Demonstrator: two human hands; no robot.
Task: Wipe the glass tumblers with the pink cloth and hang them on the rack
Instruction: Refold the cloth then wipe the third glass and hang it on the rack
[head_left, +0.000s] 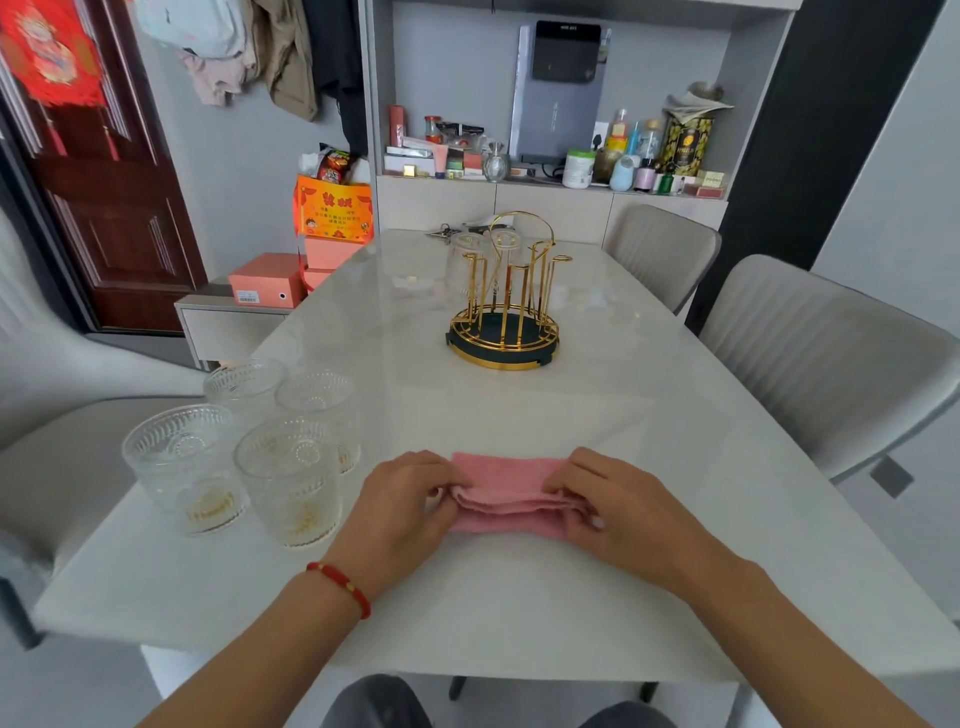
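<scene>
A: Although the pink cloth (511, 488) lies folded in layers on the white table (571, 415), how will it handle?

B: Judged soft, light and limp. The left hand (410, 499) pinches its left end and the right hand (618, 499) pinches its right end, fingers curled over the folded edges; taking it by an end or bunching it in one palm would suit wiping.

A: And the glass tumblers?

B: Four stand upright in a cluster just left of the hands, the nearest (291, 480) beside the left hand but apart from it. They are clear, embossed with ribs and a beaded rim, with gold lettering low on the wall. Likely rigid, fragile and somewhat slippery; a grip round the ribbed wall seems safest.

A: Where do they go?

B: On the gold rack (506, 296), farther back at mid-table, well apart from the cluster. Two tumblers (467, 265) already hang inverted on its far pegs; the near pegs are free.
</scene>
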